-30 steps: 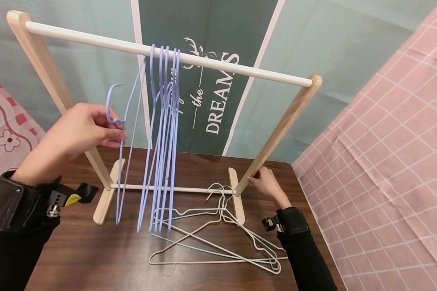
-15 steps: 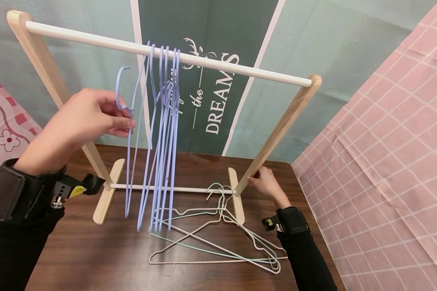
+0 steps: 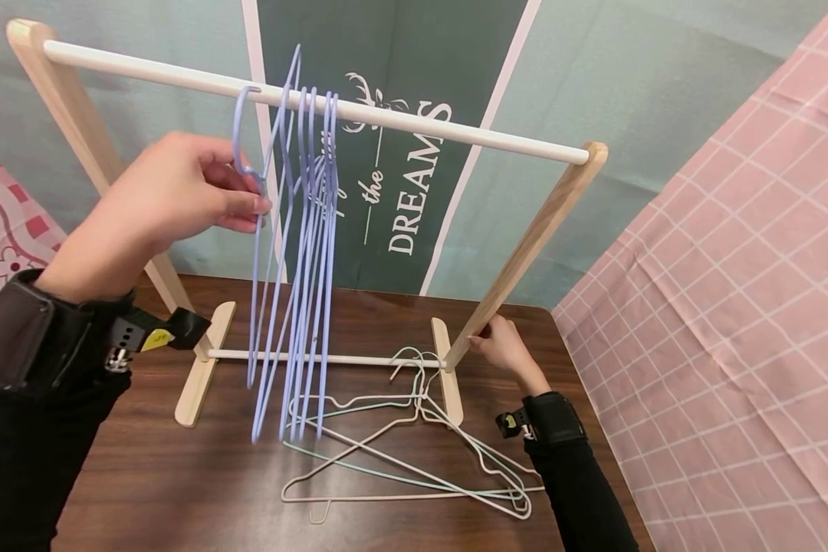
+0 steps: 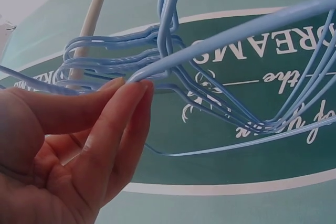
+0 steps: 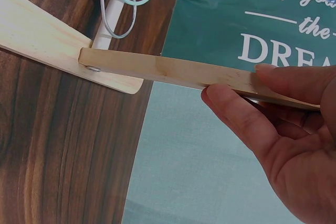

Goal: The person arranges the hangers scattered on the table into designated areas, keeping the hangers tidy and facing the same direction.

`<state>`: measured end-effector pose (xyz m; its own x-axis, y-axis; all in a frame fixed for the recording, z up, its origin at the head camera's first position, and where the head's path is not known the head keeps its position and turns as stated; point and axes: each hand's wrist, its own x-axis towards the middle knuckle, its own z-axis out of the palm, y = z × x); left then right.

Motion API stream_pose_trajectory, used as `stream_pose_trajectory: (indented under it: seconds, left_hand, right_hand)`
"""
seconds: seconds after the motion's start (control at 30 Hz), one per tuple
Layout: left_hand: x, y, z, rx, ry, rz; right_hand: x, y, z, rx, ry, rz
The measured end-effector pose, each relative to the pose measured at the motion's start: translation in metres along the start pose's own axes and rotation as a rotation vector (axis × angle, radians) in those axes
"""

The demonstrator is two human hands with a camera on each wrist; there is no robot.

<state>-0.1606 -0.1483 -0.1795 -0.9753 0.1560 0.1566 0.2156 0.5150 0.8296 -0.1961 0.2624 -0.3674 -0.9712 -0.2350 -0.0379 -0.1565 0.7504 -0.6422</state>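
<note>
My left hand (image 3: 186, 184) pinches a periwinkle-blue clothes hanger (image 3: 256, 253) between thumb and fingers, just below its hook. The hook tip appears at the height of the rack's white rail (image 3: 455, 132); whether it touches cannot be told. The hanger's far corner shows above the rail. Several blue hangers (image 3: 328, 230) hang side by side just right of it. In the left wrist view the held hanger (image 4: 220, 40) crosses before the hung ones. Low on the right, my right hand (image 3: 504, 346) grips the wooden post (image 5: 173, 70) between thumb and fingers.
White and mint hangers (image 3: 372, 500) lie tangled on the dark wooden table (image 3: 179, 491), their hooks by the right foot (image 3: 448, 383). A white lower bar (image 3: 359, 359) joins the feet. Behind stands a green curtain (image 3: 559, 69); pink checked cloth (image 3: 745, 307) lines the right side.
My left hand has risen and moved right with the blue hanger, bringing its hook from well below the rail up to rail height. The right hand has stayed on the post.
</note>
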Motion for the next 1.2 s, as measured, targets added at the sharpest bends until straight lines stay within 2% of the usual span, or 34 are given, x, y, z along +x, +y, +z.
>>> stream_pose_trajectory:
  seconds: [0.4, 0.9, 1.2]
  left_hand:
    - [0.01, 0.012, 0.007, 0.065, 0.025, -0.025]
    - [0.018, 0.016, 0.016, -0.068, 0.02, -0.058]
    - [0.017, 0.017, 0.023, -0.064, 0.023, -0.062]
  right_hand:
    - [0.001, 0.003, -0.003, 0.02, -0.013, 0.002]
    - [0.002, 0.007, -0.006, 0.011, -0.006, -0.025]
    - [0.003, 0.009, -0.008, 0.047, -0.026, -0.015]
